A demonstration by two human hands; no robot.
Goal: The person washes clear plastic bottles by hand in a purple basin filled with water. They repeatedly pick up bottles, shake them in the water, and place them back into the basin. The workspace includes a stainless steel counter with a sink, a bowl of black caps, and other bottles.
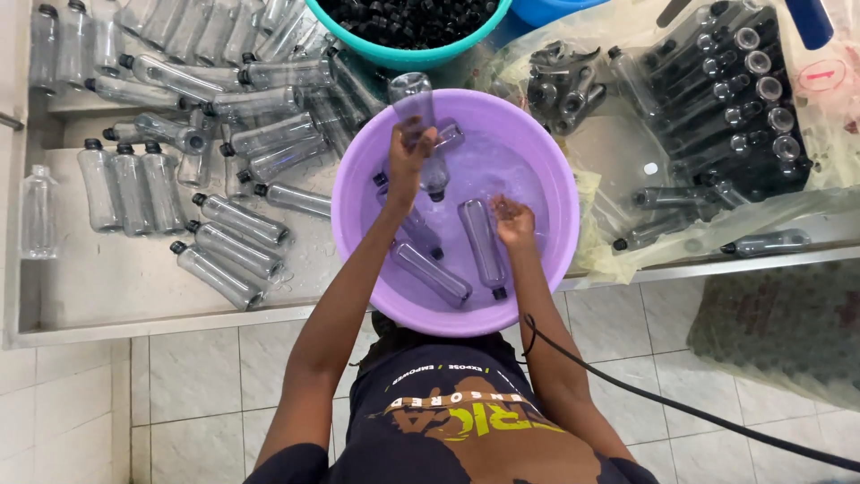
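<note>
At the far left of the bench [107,269], a single clear bottle [38,211] is laid apart from the rest, and beside it capped clear bottles [228,246] are laid in rows and heaps on the wet surface. Further right, a purple basin [358,152] filled with water is set at the near edge of the bench, with several submerged bottles [432,272] lying in it. The left hand [408,157] is closed around an upturned clear bottle [412,103], which is held over the far left part of the basin, clear of the water. The right hand [513,218] is loosely curled at the water surface, just beside a submerged bottle; whether anything is gripped in it cannot be told. Beyond the basin, a teal tub [430,56] of black caps is placed. At the right, uncapped dark-looking bottles [735,99] are stacked on and inside clear plastic sheeting [627,242]. A black cable [681,408] is run across the tiled floor [197,385] at the near right.
</note>
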